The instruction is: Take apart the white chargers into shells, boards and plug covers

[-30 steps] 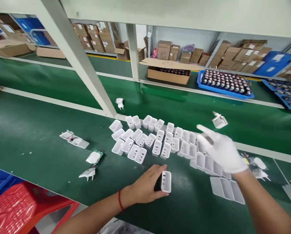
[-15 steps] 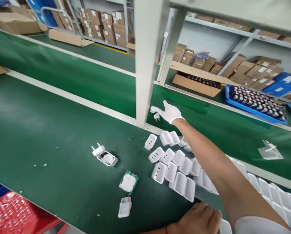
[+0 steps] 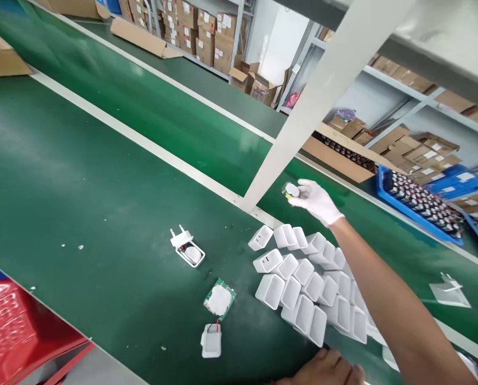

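Left hand (image 3: 323,369): bare, cut by the bottom edge, fingers curled; whether it holds anything cannot be told. Half a second ago more of it showed.
Plug cap (image 3: 211,342): on the green table (image 3: 114,256), lengthwise towards the circuit board.
Circuit board (image 3: 220,300): white pad upward, set askew, joined to the plug cap by thin red and black wires.
White housings (image 3: 289,293): in close slanting rows left of the right forearm, mouths upward, most long axes running lower left to upper right.
Opened charger (image 3: 187,247): left of the housings, long axis from upper left to lower right, two pins pointing away from the person.
Right hand (image 3: 319,203): white-gloved, reaching over the belt (image 3: 194,144) beyond the housings, thumb and fingertips closed to a narrow pinch on a small piece.
Small piece (image 3: 292,190): at the fingertips, on their left, jutting past them; its round white face is turned to the camera, a yellow-green bit beneath. Blur hides its long axis.
Change at the pinch: half a second ago these fingers were spread, beside a white pinned part lying on the belt.
Post (image 3: 303,123): just left of the small piece; nearly upright in the earlier view, now leaning right.
Blue tray (image 3: 419,214): farther back, filled with small parts.
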### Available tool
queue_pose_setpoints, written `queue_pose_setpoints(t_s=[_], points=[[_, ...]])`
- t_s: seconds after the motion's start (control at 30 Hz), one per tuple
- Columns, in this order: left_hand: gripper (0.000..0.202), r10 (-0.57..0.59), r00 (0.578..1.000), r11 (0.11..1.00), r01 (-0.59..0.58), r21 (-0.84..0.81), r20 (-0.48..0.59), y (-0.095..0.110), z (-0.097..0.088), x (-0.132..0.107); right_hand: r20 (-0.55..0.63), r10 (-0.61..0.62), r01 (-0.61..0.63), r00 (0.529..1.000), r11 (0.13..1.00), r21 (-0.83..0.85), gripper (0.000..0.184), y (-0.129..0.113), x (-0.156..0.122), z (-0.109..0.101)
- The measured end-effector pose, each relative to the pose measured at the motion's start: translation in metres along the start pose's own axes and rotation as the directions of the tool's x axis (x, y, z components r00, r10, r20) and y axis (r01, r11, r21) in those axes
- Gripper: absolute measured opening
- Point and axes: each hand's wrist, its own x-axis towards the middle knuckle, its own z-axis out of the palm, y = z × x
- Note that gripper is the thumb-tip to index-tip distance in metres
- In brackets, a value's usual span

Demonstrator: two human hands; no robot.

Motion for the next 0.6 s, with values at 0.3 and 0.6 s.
queue_pose_setpoints(t_s=[0.3,0.6], points=[[0.058,-0.017,0.990,0.985,0.041,-0.169,0.139,0.016,-0.079,-0.009,-0.149,-0.002,0.080,0.989,0.849,0.523,0.071,0.108,-0.232,-0.102],[0.064,-0.133,0.939,0.964,0.197,-0.178,0.317,0.032,-0.078,-0.003,-0.274,-0.132,0.121,0.953,0.991,-0.057,0.061,0.177,-0.401,-0.072]])
